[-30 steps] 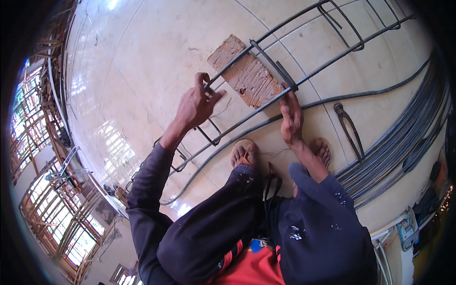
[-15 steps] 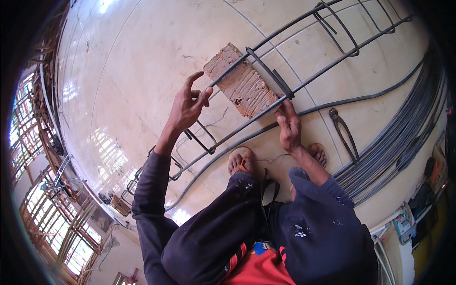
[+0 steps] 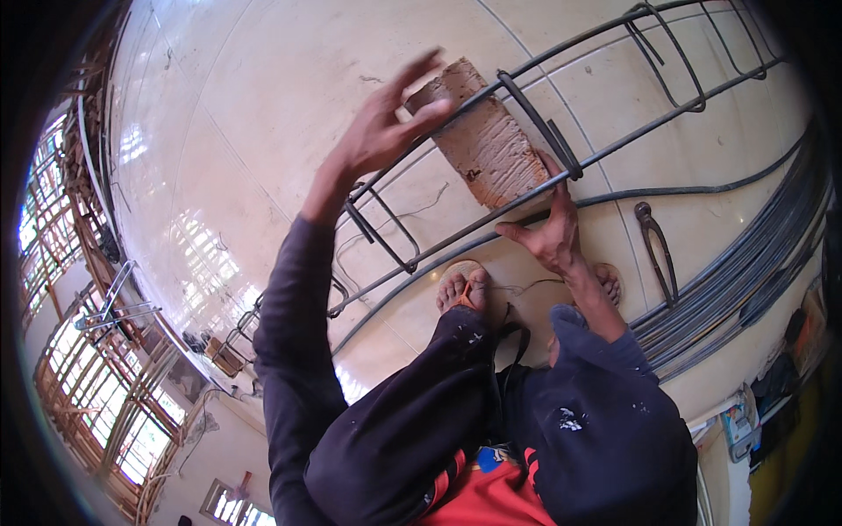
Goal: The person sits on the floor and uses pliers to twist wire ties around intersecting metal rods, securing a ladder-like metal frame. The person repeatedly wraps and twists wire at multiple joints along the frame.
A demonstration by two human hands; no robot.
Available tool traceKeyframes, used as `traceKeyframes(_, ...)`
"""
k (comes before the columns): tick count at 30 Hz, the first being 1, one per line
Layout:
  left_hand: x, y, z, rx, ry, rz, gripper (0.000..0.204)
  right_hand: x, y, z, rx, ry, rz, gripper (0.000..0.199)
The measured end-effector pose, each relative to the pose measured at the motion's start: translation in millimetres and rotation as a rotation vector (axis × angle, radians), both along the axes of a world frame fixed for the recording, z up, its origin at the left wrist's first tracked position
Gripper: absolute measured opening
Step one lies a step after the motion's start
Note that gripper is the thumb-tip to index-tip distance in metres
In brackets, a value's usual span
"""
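Observation:
A long cage of steel bars with rectangular stirrups lies across the pale tiled floor, resting on a rough brown block. My left hand is raised off the bars, fingers spread, just left of the block and holding nothing. Lower down, my right hand presses on the lower long bar beside a stirrup, fingers partly folded. Thin wire trails by my sandalled feet.
Pincers lie on the floor right of my right hand. A bundle of long steel rods curves along the right side. A second loose rod runs under the cage. Window frames and clutter line the left wall.
My left hand let go of the upper bar and lifted away with fingers spread. My right hand stayed on the lower bar. The view came closer.

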State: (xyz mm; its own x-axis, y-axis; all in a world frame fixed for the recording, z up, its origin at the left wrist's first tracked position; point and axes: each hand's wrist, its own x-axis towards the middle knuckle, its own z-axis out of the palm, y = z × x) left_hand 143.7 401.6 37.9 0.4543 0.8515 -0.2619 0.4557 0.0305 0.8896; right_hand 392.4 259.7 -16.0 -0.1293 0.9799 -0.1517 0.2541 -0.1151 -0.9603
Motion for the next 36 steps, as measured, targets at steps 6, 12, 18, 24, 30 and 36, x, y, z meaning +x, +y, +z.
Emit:
traceKeyframes(6,10.6,-11.4,-17.2,-0.028,0.007,0.165,0.061,-6.7,-2.7,-14.1,0.026,-0.079,-0.051,0.103)
traceKeyframes(12,10.7,-8.3,-23.3,0.031,0.019,0.210,0.055,-14.4,0.0,-11.9,0.153,-0.091,-0.113,0.098)
traceKeyframes(18,9.3,-17.9,-23.1,-0.005,-0.014,0.243,0.054,-24.9,-13.4,-22.9,0.147,-0.166,-0.186,0.098)
traceKeyframes(24,6.7,-16.3,-22.0,-0.086,-0.055,0.202,0.055,-27.8,-12.2,-19.5,0.160,-0.082,-0.205,0.098)
traceKeyframes(30,2.7,-56.9,-9.1,0.611,0.480,0.270,0.047,-31.6,-10.7,-20.3,0.343,-0.203,-0.202,0.097)
traceKeyframes(36,-12.8,-91.0,13.2,0.139,0.606,0.175,0.029,-25.5,-13.2,-26.5,0.156,0.001,-0.170,0.091)
